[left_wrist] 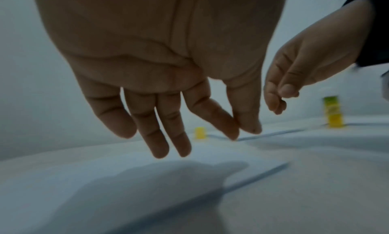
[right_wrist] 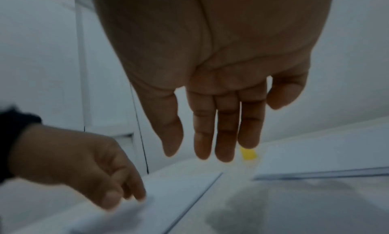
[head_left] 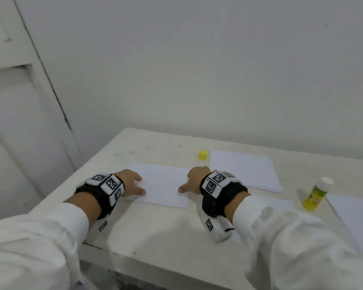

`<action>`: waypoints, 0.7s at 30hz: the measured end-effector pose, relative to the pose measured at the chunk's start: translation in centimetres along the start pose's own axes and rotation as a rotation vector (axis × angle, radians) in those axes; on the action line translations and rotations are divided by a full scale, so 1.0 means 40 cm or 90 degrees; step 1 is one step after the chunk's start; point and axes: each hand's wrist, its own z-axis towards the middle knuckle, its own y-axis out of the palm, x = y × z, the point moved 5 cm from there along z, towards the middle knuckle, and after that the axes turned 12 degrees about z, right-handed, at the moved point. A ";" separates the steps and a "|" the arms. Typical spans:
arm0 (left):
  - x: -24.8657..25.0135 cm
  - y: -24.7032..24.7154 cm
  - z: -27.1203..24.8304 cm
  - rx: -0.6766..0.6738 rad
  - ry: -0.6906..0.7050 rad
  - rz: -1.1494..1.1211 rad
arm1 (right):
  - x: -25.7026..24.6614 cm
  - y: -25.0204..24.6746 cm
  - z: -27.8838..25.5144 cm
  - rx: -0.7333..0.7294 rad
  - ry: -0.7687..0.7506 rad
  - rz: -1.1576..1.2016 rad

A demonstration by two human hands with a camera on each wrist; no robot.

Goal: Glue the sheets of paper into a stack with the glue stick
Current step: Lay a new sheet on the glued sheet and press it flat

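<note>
White cloth sleeves (head_left: 40, 237), flat rectangular paper sheet (head_left: 166, 185)

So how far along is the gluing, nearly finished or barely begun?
Early to midway, it seems. Done: the glue stick stands uncapped, its yellow cap set apart on the table. In hand: both the left hand and right hand hover, holding nothing, at the sheet in front. Left: a pile of paper and another sheet still lie separate.
</note>
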 end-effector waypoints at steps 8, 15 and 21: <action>-0.040 0.005 0.023 0.005 0.022 0.057 | -0.001 0.068 0.103 -0.028 0.101 -0.064; -0.046 0.006 0.039 0.009 0.022 0.039 | -0.029 0.074 0.109 -0.038 0.073 -0.083; -0.051 0.021 0.030 0.014 0.023 0.016 | -0.093 0.041 0.033 0.041 0.021 0.249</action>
